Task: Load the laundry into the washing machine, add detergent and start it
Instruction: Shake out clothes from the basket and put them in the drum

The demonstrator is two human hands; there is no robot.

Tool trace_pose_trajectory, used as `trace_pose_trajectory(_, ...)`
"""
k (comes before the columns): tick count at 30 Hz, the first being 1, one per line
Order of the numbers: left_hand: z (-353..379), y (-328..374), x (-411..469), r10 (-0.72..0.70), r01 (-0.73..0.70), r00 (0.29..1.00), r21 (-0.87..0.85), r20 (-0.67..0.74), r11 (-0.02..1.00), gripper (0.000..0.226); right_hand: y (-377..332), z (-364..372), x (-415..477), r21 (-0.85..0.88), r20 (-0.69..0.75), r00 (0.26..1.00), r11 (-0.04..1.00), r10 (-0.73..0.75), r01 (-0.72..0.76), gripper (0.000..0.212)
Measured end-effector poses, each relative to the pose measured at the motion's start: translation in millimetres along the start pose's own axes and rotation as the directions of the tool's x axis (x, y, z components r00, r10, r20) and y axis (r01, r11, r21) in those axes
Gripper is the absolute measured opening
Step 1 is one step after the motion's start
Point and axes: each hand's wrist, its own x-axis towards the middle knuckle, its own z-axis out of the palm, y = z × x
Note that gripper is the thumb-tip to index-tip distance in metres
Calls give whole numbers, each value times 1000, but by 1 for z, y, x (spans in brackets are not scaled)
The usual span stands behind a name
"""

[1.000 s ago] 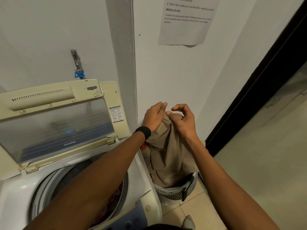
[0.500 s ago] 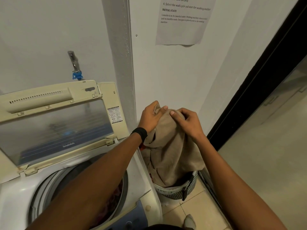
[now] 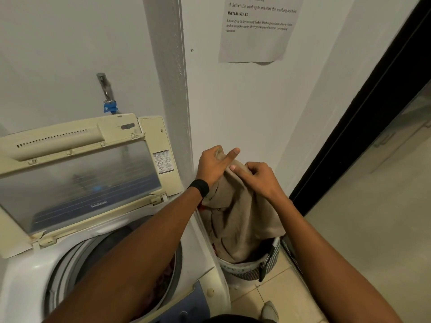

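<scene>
A beige garment (image 3: 242, 217) hangs from both my hands above the striped laundry basket (image 3: 251, 269), its lower end still inside the basket. My left hand (image 3: 213, 165) grips the garment's top edge, index finger stretched out. My right hand (image 3: 257, 177) pinches the cloth just to the right of it. The top-loading washing machine (image 3: 207, 259) stands to the left with its lid (image 3: 79, 176) raised. Its drum (image 3: 163, 276) holds some dark reddish clothes, mostly hidden behind my left forearm.
The basket sits on the tiled floor between the washer and a dark door frame (image 3: 363, 113). A tap with a blue fitting (image 3: 108, 99) is on the wall behind the washer. A paper notice (image 3: 256, 29) hangs above. The blue control panel (image 3: 184, 311) is at the washer's front.
Both hands have regripped the top of the beige garment; my right hand moved down onto the cloth and my left index finger straightened. The garment stays over the basket.
</scene>
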Motion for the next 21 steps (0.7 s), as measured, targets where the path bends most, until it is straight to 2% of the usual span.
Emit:
trace_pose_trajectory(4,-1,-7,3,41,-41,998,-10,-53,999,55,8,-14,-3,-73,-28,999,997,-24,22,70)
trace_pose_trajectory(7,3,-5,3,73,-71,996,31,-60,997,49,6,-19,-1,-89,-100,994,995,-50,41,60)
trace_pose_trajectory(11,11,-4,4,78,-78,996,6,34,997,40,-5,-17,6,-76,-159,984,994,-87,75,55)
trace_pose_trajectory(14,20,1,0,83,-80,983,-21,162,997,44,-13,-10,10,-73,-156,984,994,-88,77,57)
trace_pose_trajectory(18,21,0,0,91,-91,985,-8,144,996,54,-13,-4,13,-129,-204,978,992,-37,11,64)
trace_pose_trajectory(21,21,1,-2,67,-70,992,20,109,997,55,-10,-3,12,-142,-160,987,990,-18,-5,68)
